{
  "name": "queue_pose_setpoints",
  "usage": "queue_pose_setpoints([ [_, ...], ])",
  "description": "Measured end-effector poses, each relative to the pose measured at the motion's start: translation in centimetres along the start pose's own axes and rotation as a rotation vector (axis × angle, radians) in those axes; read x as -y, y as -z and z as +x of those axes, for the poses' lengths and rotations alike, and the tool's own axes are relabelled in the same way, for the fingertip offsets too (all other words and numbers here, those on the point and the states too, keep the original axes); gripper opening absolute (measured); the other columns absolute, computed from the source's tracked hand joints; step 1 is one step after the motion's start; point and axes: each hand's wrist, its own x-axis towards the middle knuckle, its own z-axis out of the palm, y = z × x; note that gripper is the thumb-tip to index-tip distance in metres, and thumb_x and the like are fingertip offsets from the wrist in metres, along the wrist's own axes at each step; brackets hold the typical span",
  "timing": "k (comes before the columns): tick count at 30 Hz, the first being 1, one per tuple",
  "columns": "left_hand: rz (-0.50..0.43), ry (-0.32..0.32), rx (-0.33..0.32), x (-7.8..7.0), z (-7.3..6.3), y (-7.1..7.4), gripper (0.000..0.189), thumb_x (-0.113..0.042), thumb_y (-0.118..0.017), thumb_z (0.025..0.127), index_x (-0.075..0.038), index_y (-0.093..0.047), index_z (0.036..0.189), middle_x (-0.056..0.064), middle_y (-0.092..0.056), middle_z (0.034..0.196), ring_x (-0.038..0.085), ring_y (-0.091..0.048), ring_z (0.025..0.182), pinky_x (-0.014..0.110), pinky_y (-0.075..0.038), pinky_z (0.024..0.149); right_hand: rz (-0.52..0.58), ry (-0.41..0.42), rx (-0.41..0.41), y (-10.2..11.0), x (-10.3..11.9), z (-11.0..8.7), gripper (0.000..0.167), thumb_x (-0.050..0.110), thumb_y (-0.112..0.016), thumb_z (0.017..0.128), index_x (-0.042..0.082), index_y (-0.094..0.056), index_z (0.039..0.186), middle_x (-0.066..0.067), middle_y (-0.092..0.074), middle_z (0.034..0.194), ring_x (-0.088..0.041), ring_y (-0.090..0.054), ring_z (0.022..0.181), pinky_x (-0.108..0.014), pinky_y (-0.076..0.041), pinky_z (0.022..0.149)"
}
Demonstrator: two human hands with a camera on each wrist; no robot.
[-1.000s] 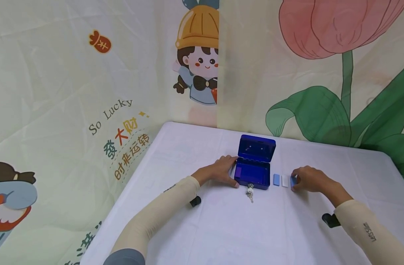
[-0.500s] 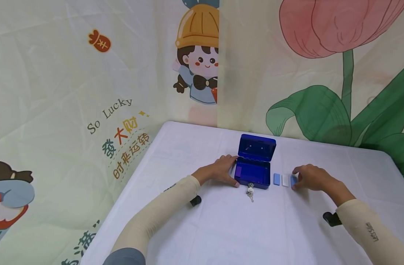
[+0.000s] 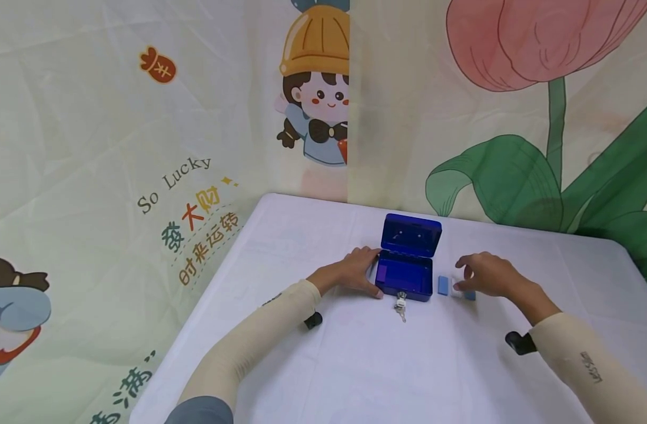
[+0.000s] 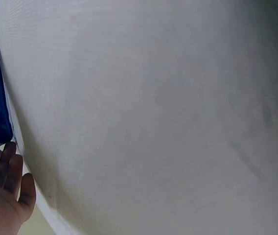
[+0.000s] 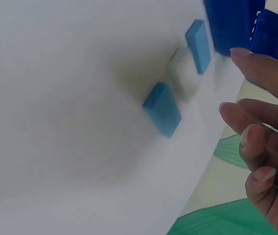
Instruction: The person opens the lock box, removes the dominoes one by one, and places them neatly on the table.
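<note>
A blue cash box (image 3: 420,297) stands on the table, its lid (image 3: 410,237) raised and keys (image 3: 401,308) hanging from the front lock. My left hand (image 3: 355,272) rests along its left side, thumb by the front corner and fingers by the back one. Right of the box lie three small flat blocks in a row: a blue block (image 3: 443,285), a white block (image 5: 184,73) and another blue block (image 5: 163,111). My right hand (image 3: 490,274) hovers over the white and right blue blocks, thumb and forefinger apart, the other fingers bent, nothing between them.
A white cloth covers the table (image 3: 355,359). Behind it hang printed curtains, with a cartoon figure (image 3: 317,88) and a large pink tulip (image 3: 546,41). A black wrist camera (image 3: 520,343) sits beneath the right forearm.
My right hand has let go of the right blue block and moved up and left over the white one. The left hand stays at the box.
</note>
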Motion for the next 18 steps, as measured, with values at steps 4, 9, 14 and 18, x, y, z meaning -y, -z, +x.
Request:
queue_pose_setpoints([
  [4,-0.008,0.003,0.0,0.0,-0.1,0.0,0.113,-0.056,-0.085,0.072,-0.014,-0.026,0.159,0.008,-0.045,0.146,0.024,-0.04,0.128,0.042,-0.036,0.114,-0.011,0.036,-0.025,0.2,1.5,0.4,0.054,0.03,-0.083,0.083,-0.001,-0.066,0.123,-0.008,-0.072,0.095,-0.02,-0.065,0.082,-0.043,-0.057,0.074],
  [9,-0.011,0.008,0.001,0.0,-0.2,0.0,0.113,-0.056,-0.085,0.073,-0.013,-0.025,0.159,0.008,-0.045,0.147,0.024,-0.04,0.129,0.042,-0.035,0.114,-0.028,0.076,-0.055,0.3,3.5,1.1,0.052,0.03,-0.083,0.083,0.0,-0.068,0.122,-0.007,-0.072,0.094,-0.02,-0.065,0.083,-0.039,-0.057,0.073],
  [14,-0.007,0.006,-0.004,0.0,-0.1,0.0,0.113,-0.056,-0.085,0.073,-0.013,-0.026,0.159,0.009,-0.045,0.147,0.024,-0.04,0.129,0.043,-0.035,0.114,-0.035,0.095,-0.075,0.1,5.5,2.1,0.053,0.032,-0.083,0.083,0.0,-0.068,0.123,-0.006,-0.073,0.094,-0.021,-0.066,0.087,-0.04,-0.057,0.076],
  [18,-0.007,0.0,-0.009,0.0,-0.1,-0.1,0.113,-0.056,-0.085,0.072,-0.013,-0.026,0.158,0.008,-0.046,0.145,0.024,-0.041,0.128,0.043,-0.036,0.114,-0.035,0.137,-0.086,0.0,6.9,2.8,0.053,0.031,-0.083,0.083,-0.001,-0.068,0.122,-0.004,-0.071,0.086,-0.019,-0.065,0.079,-0.038,-0.057,0.073],
])
